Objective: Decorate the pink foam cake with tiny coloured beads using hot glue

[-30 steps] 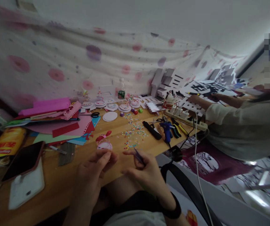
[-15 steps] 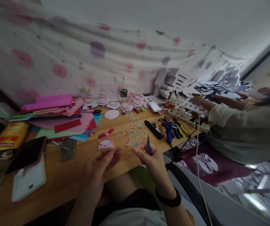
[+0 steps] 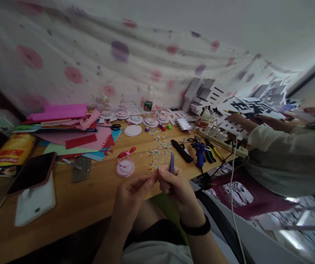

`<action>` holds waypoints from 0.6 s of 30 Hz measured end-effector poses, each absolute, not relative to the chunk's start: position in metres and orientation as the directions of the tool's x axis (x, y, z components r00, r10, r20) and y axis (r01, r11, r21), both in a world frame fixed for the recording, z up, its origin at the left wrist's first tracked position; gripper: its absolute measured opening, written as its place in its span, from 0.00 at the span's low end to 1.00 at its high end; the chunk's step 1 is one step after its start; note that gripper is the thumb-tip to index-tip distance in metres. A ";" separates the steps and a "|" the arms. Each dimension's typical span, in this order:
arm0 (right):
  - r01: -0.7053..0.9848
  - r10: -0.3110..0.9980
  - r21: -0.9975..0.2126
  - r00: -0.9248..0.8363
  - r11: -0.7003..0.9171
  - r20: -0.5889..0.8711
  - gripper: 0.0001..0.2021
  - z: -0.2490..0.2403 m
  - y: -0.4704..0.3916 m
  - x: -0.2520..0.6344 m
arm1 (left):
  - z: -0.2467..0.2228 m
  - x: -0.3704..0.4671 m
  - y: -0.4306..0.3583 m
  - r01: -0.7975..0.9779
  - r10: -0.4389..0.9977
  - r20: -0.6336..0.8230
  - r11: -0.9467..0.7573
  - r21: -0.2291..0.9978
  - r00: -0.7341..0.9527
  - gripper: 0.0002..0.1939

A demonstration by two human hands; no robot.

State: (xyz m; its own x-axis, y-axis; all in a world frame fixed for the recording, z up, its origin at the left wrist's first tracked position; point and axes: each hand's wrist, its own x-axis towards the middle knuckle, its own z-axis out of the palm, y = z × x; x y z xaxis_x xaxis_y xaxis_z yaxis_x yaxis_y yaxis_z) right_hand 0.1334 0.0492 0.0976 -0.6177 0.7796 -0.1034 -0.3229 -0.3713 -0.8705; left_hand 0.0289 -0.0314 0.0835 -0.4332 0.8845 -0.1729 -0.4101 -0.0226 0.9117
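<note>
My left hand (image 3: 135, 192) is closed, its fingertips pinched together and meeting those of my right hand; what they pinch is too small to make out. My right hand (image 3: 174, 185) is wrapped round purple tweezers (image 3: 172, 163), whose tips point up and away from me. Both hands are over the front edge of the wooden table (image 3: 102, 194). Just beyond my left hand stands a round pink-and-white piece (image 3: 125, 167) with a red bow (image 3: 126, 152) behind it. Small coloured confetti dots (image 3: 160, 146) are scattered past my right hand.
Coloured paper (image 3: 72, 128), a phone (image 3: 32, 172) and a white device (image 3: 35, 205) lie left. At the back are white discs (image 3: 133, 130) and a bottle (image 3: 148, 101). A blue glue gun (image 3: 200, 154), pliers (image 3: 211, 152) and a power strip (image 3: 223, 141) lie right, near a person's arm (image 3: 244, 123).
My left hand has moved right, so its fingertips now meet my right hand's. The view has shifted slightly, and the pink-and-white piece is no longer partly covered by my left hand.
</note>
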 end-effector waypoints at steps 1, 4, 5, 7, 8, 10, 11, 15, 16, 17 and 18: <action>-0.319 0.775 -0.869 -0.623 -0.378 -0.108 0.23 0.097 0.049 0.132 | 0.084 0.031 -0.030 -0.388 0.885 -0.155 -0.032 0.921 -0.440 0.08; -0.328 0.777 -0.864 -0.620 -0.383 -0.109 0.22 0.096 0.049 0.128 | 0.083 0.033 -0.028 -0.364 0.879 -0.131 -0.051 0.930 -0.458 0.06; -0.335 0.780 -0.860 -0.617 -0.384 -0.108 0.22 0.096 0.049 0.127 | 0.082 0.033 -0.028 -0.362 0.877 -0.125 -0.059 0.930 -0.464 0.06; -0.346 0.785 -0.854 -0.610 -0.388 -0.109 0.22 0.096 0.049 0.125 | 0.081 0.033 -0.028 -0.348 0.871 -0.104 -0.080 0.934 -0.480 0.06; -0.353 0.790 -0.852 -0.604 -0.388 -0.110 0.22 0.096 0.050 0.123 | 0.080 0.034 -0.028 -0.333 0.866 -0.092 -0.089 0.939 -0.491 0.06; -0.362 0.796 -0.846 -0.595 -0.390 -0.113 0.22 0.096 0.050 0.120 | 0.079 0.034 -0.028 -0.293 0.852 -0.068 -0.102 0.951 -0.519 0.06; -0.365 0.795 -0.843 -0.596 -0.395 -0.115 0.22 0.096 0.051 0.119 | 0.078 0.034 -0.027 -0.279 0.844 -0.062 -0.106 0.954 -0.533 0.06; -0.367 0.787 -0.829 -0.603 -0.421 -0.132 0.22 0.094 0.051 0.114 | 0.075 0.035 -0.023 -0.326 0.813 -0.115 -0.095 0.941 -0.571 0.07; -0.364 0.787 -0.829 -0.602 -0.425 -0.139 0.22 0.092 0.052 0.112 | 0.074 0.034 -0.021 -0.356 0.806 -0.144 -0.087 0.930 -0.574 0.06; -0.358 0.785 -0.829 -0.601 -0.429 -0.147 0.22 0.091 0.052 0.111 | 0.072 0.034 -0.019 -0.388 0.798 -0.175 -0.079 0.918 -0.576 0.06; -0.349 0.785 -0.831 -0.599 -0.432 -0.156 0.22 0.089 0.052 0.109 | 0.069 0.034 -0.017 -0.415 0.790 -0.201 -0.074 0.907 -0.579 0.05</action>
State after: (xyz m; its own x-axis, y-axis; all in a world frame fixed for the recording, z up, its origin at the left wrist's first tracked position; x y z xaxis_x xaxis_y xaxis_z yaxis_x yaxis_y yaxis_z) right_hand 0.1094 0.0522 0.0894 -0.5995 0.7850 -0.1560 -0.3494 -0.4321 -0.8314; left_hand 0.0337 -0.0169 0.0694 -0.5786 0.7905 -0.2009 -0.4155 -0.0737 0.9066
